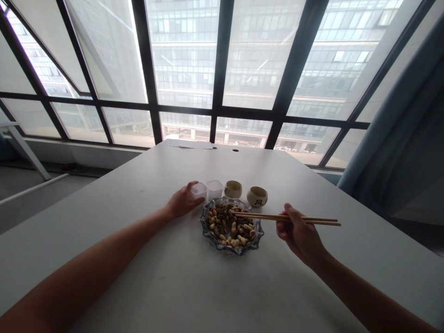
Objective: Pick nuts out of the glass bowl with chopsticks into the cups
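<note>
A scalloped glass bowl [206, 236] stands in the middle of the table, holding peanuts [238, 241] and dark striped seeds [222, 213]. My right hand [299, 233] grips a pair of wooden chopsticks [270, 216], whose tips point left over the bowl's contents. Left of the bowl, my left hand [183, 200] has its thumb and fingers round a small clear plastic container [199, 190]. A second clear container [214, 189] is right beside that one. Behind the bowl are two cream ceramic cups with dark characters, one nearer the containers [232, 189] and one farther right [257, 197].
The white table [166, 277] reaches toward large black-framed windows. Papers [189, 144] lie at its far left edge, near two dark round spots. A blue-grey curtain [398, 125] hangs at the right, and a white table leg [29, 152] shows at the left.
</note>
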A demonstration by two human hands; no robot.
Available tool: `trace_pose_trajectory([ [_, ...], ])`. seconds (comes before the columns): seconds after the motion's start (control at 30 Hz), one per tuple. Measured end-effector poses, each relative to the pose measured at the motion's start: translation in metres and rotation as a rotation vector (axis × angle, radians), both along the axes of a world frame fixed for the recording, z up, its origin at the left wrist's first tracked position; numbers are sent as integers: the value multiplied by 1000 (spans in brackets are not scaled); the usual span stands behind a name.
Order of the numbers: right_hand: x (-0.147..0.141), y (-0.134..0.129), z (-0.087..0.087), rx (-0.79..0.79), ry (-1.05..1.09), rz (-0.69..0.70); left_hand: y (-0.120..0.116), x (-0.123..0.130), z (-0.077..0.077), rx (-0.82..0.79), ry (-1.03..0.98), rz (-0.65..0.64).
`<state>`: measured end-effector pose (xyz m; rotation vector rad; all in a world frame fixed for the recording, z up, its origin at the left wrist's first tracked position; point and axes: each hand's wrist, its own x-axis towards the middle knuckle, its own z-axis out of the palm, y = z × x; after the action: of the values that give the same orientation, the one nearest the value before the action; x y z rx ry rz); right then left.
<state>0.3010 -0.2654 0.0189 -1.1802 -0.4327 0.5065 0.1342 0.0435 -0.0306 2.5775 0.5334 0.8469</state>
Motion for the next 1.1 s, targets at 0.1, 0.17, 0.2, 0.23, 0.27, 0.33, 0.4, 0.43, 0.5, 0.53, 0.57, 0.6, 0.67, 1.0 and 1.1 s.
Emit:
trace_pose_trajectory([
  [0.1, -1, 0, -3, -2, 38, -10, 0, 0, 1, -3, -2, -3],
  [0.17, -1, 0, -4, -3, 59, -13, -1, -1, 2, -3, 3, -9],
  [0.2, -1, 0, -5, -4, 67, -13, -1, -1, 2, -2, 5, -9],
  [0.23, -1, 0, -5, -5, 74, -11, -1, -1, 3, 1, 7, -7],
  [0.27, -1, 1, -6, -5, 78, -10, -1, -1, 3, 3, 9, -6],
  [0.33, 0, 0, -6, -3, 82, -14, -1, -1, 3, 10, 7, -1],
  [0.4, 1, 0, -5, 6, 84, -27, -1, -1, 3, 17, 4, 2],
  [0.43, 1, 0, -5, 11, 83, -34, -1, -1, 2, 18, 3, 4],
  [0.5, 2, -1, -4, 13, 60, -40, -2, -1, 2, 17, 1, 7],
  [0.53, 2, -1, -4, 10, 34, -40, -2, -1, 2, 16, 1, 7],
  [0.57, 1, -2, -3, 5, -2, -44, -2, -1, 2, 16, -1, 8],
  [0.6, 0, -3, -2, -2, -46, -49, -2, -1, 2, 18, -1, 7],
  [0.67, -6, -4, 0, -14, -146, -66, -2, -1, 2, 20, -2, 4],
  [1.0, -51, -21, 8, 77, -964, 26, 0, 0, 1, 7, -12, -14],
  [1.1, -52, -26, 15, 140, -1411, 107, 0, 0, 1, 5, -9, -14],
])
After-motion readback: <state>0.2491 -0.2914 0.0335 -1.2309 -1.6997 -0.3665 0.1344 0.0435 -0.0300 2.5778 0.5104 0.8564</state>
